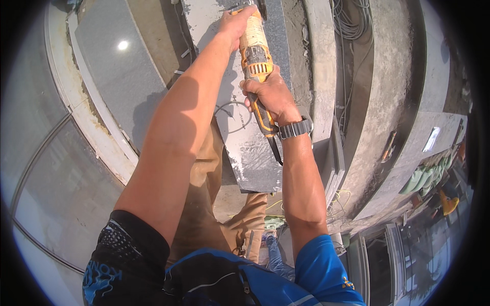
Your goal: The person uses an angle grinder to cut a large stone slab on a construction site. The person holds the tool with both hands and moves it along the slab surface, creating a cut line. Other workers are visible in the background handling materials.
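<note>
A yellow and black angle grinder (256, 64) lies lengthwise over a grey stone slab (255, 163) whose top is partly coated whitish. My left hand (236, 26) is closed round its far end, near the head. My right hand (275, 96) wraps the rear of the body, with a dark watch on the wrist. From the tool's near end a black power cord (275, 150) hangs down. The grinder's disc is cut off at the top edge, so I cannot tell whether it touches the stone.
Another grey slab (115, 56) lies to the left. Pale curved concrete ledges (390, 76) run along the right, with coiled cable (352, 23) at the far end. A small tool (389, 147), green cloth (427, 176) and a yellow object (449, 202) lie farther right.
</note>
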`<state>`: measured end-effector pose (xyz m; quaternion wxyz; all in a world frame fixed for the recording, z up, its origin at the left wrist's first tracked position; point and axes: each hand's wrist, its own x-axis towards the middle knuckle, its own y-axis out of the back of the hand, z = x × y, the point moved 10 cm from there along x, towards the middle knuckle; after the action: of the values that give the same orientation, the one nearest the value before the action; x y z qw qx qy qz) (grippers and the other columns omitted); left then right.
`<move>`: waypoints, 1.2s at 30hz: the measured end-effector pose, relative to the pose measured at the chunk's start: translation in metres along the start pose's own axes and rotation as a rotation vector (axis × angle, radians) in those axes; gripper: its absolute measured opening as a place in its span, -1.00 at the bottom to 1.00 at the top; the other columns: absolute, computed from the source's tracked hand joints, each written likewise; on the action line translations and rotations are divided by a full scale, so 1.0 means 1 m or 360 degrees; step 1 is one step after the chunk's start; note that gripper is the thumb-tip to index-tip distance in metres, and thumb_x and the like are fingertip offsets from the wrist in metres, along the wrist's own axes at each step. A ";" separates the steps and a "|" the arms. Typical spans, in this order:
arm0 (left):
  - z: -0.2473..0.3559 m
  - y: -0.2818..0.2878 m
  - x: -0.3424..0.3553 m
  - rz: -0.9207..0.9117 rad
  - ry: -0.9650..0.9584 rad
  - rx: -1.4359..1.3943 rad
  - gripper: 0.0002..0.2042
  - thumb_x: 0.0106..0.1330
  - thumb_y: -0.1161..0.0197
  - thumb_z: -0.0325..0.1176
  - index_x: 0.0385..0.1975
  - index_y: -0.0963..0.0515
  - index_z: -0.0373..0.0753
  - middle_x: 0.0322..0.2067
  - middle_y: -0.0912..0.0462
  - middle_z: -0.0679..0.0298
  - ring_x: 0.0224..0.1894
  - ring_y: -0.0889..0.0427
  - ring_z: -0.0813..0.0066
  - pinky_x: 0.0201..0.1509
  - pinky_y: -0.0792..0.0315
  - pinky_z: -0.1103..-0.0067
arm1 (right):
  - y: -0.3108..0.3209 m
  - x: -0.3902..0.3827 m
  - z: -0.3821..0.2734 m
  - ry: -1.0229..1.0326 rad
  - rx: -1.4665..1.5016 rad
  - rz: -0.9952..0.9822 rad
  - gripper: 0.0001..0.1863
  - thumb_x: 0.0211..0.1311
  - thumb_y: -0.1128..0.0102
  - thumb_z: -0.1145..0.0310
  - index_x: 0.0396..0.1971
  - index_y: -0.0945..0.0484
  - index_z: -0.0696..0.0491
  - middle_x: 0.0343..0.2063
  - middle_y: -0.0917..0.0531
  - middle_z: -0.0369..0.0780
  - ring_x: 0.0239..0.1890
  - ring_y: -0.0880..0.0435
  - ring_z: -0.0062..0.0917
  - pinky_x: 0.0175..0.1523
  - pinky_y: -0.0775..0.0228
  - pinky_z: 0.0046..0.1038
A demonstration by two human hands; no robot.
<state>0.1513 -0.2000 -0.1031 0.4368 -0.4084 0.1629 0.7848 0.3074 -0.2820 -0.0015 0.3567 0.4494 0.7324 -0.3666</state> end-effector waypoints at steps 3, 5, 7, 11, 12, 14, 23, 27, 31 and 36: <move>-0.004 -0.003 -0.014 0.0008 0.0020 -0.0031 -0.31 0.36 -0.47 -0.11 0.21 -0.22 -0.43 -0.18 -0.70 -0.04 -0.30 -0.79 0.21 -0.31 -0.78 0.21 | 0.003 -0.010 0.008 0.0012 0.0026 -0.0002 -0.37 0.15 -0.42 0.55 0.05 -0.12 0.18 -0.40 -0.59 -0.14 -0.63 -0.61 -0.55 -0.58 -0.52 -0.49; -0.010 -0.003 -0.024 0.0003 0.0052 -0.0051 -0.23 0.34 -0.48 -0.15 0.30 -0.12 -0.43 -0.14 -0.68 -0.08 -0.28 -0.79 0.18 -0.29 -0.78 0.19 | 0.004 -0.019 0.013 0.0005 0.0031 0.0012 -0.37 0.15 -0.42 0.56 0.04 -0.13 0.17 -0.40 -0.59 -0.15 -0.63 -0.61 -0.56 -0.58 -0.52 -0.50; -0.017 -0.001 -0.029 -0.0016 0.0095 -0.0061 -0.12 0.30 -0.50 -0.22 0.41 0.00 -0.44 -0.08 -0.64 -0.13 -0.25 -0.79 0.13 -0.25 -0.78 0.17 | 0.004 -0.026 0.017 -0.0016 0.0023 0.0029 -0.38 0.14 -0.42 0.56 0.04 -0.14 0.17 -0.40 -0.59 -0.16 -0.63 -0.61 -0.56 -0.58 -0.52 -0.50; -0.021 -0.002 -0.034 0.0012 0.0074 -0.0098 -0.18 0.31 -0.49 -0.23 0.35 -0.08 -0.45 -0.11 -0.66 -0.12 -0.25 -0.79 0.14 -0.26 -0.78 0.17 | 0.006 -0.029 0.023 -0.0010 0.0037 0.0007 -0.37 0.13 -0.42 0.56 0.04 -0.14 0.18 -0.40 -0.59 -0.16 -0.64 -0.61 -0.55 -0.58 -0.53 -0.48; -0.020 -0.002 -0.034 0.0010 0.0063 -0.0092 -0.20 0.31 -0.49 -0.23 0.34 -0.10 -0.46 -0.11 -0.66 -0.12 -0.25 -0.79 0.14 -0.26 -0.78 0.17 | 0.006 -0.027 0.023 0.0013 0.0045 -0.0014 -0.37 0.13 -0.42 0.56 0.04 -0.14 0.18 -0.40 -0.59 -0.16 -0.63 -0.61 -0.55 -0.58 -0.54 -0.48; -0.015 -0.002 -0.032 0.0010 0.0044 -0.0077 -0.23 0.30 -0.49 -0.24 0.31 -0.12 -0.46 -0.12 -0.66 -0.12 -0.25 -0.79 0.14 -0.27 -0.78 0.17 | 0.006 -0.023 0.022 0.0035 0.0063 -0.0036 -0.36 0.13 -0.42 0.57 0.05 -0.13 0.18 -0.40 -0.59 -0.15 -0.63 -0.61 -0.55 -0.58 -0.54 -0.48; 0.004 -0.002 -0.022 0.0010 0.0036 -0.0056 -0.23 0.30 -0.50 -0.24 0.29 -0.13 -0.49 -0.13 -0.67 -0.12 -0.28 -0.79 0.14 -0.31 -0.77 0.18 | -0.002 -0.004 0.003 0.0029 0.0077 -0.0039 -0.37 0.15 -0.41 0.58 0.04 -0.12 0.19 -0.38 -0.58 -0.10 -0.61 -0.62 -0.53 -0.57 -0.55 -0.48; 0.004 -0.003 -0.017 0.0011 0.0022 -0.0050 -0.23 0.32 -0.49 -0.22 0.29 -0.12 -0.48 -0.13 -0.66 -0.12 -0.28 -0.79 0.15 -0.31 -0.78 0.19 | -0.004 0.006 -0.007 0.0065 0.0083 -0.0057 -0.39 0.17 -0.41 0.58 0.02 -0.12 0.19 -0.42 -0.59 -0.11 -0.63 -0.62 -0.52 -0.58 -0.57 -0.47; 0.003 -0.004 -0.013 0.0009 0.0011 -0.0038 -0.23 0.33 -0.48 -0.20 0.29 -0.11 -0.48 -0.13 -0.66 -0.11 -0.28 -0.79 0.15 -0.31 -0.78 0.19 | -0.002 0.025 -0.015 0.0038 0.0023 -0.0083 -0.40 0.22 -0.41 0.57 0.10 -0.16 0.14 -0.41 -0.65 -0.12 -0.61 -0.66 -0.51 -0.57 -0.61 -0.44; -0.001 -0.003 -0.011 0.0013 0.0010 -0.0018 -0.23 0.35 -0.47 -0.17 0.29 -0.10 -0.47 -0.13 -0.66 -0.11 -0.28 -0.79 0.16 -0.31 -0.78 0.20 | -0.004 0.023 -0.021 0.0046 0.0068 -0.0089 -0.39 0.18 -0.42 0.57 0.03 -0.12 0.18 -0.46 -0.61 -0.11 -0.64 -0.63 -0.50 -0.60 -0.56 -0.46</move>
<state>0.1573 -0.2055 -0.0950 0.4308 -0.4128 0.1614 0.7861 0.2920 -0.2564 -0.0104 0.3260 0.4414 0.7418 -0.3855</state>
